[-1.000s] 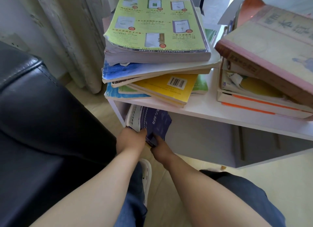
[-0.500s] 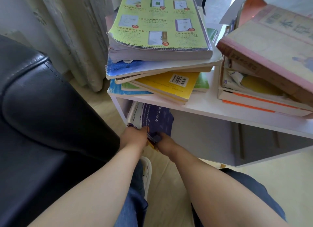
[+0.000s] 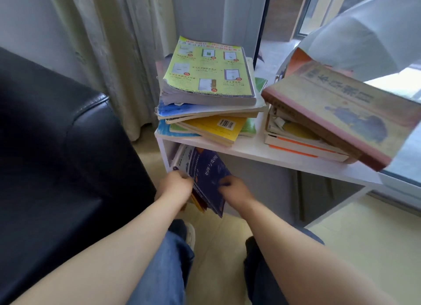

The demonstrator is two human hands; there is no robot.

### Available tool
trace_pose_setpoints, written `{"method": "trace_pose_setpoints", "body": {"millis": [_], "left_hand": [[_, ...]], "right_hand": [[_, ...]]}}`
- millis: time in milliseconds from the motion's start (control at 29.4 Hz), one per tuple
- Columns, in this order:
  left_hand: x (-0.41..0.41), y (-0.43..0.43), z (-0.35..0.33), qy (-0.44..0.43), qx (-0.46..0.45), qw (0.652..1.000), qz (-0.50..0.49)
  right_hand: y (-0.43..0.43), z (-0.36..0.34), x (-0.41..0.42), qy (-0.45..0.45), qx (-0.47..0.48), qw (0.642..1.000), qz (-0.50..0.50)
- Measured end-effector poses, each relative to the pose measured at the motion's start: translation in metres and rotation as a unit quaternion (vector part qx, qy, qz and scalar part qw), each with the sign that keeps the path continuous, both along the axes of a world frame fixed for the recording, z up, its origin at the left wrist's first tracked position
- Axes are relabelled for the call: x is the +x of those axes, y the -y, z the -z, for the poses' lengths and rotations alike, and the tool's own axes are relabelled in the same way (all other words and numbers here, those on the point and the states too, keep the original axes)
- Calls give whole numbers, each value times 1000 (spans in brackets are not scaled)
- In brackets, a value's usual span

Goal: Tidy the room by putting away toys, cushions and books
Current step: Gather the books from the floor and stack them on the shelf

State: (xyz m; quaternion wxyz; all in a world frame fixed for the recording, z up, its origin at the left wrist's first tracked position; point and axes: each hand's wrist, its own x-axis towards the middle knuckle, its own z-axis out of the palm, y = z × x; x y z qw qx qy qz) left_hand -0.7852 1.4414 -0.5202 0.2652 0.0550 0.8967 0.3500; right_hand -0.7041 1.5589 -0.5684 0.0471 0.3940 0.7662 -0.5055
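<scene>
A dark purple book [image 3: 206, 168] leans half out of the lower compartment of a white shelf unit [image 3: 268, 157], with orange-edged books [image 3: 197, 201] under it. My left hand [image 3: 175, 184] grips the books' left edge. My right hand [image 3: 234, 188] pinches the purple cover at its right edge. On the shelf top lies a slanting stack of books topped by a green-yellow one [image 3: 208, 73]. A second stack to the right is topped by a thick tan book with a pink spine [image 3: 341, 113].
A black leather sofa [image 3: 57, 156] fills the left side, close to the shelf. Pale curtains [image 3: 109, 42] hang behind. A window frame [image 3: 262, 31] and a white curved object [image 3: 369, 38] are at the back right. My jeans-clad legs and a shoe [image 3: 190, 235] stand on beige floor.
The view has pulled back and up. The purple book and those under it have come further out of the lower compartment, with both hands still on them.
</scene>
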Motion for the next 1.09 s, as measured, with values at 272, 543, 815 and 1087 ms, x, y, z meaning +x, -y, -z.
{"method": "trace_pose_setpoints", "body": {"millis": [272,543,815,1087], "left_hand": [[24,-1,-81,-281,93,950,102],[10,-26,-138,-457,24,863,215],[-13,-74,-147,-345,-77,872,339],[-28,-115,-160,-416,-270,774,394]], "right_hand": [[5,-109,35,-157,62,985,-16],[-19,-187,55,-166,345,923,34],[-72,-184,52,85,410,908,-16],[-104,-184,40,96,433,895,-50]]}}
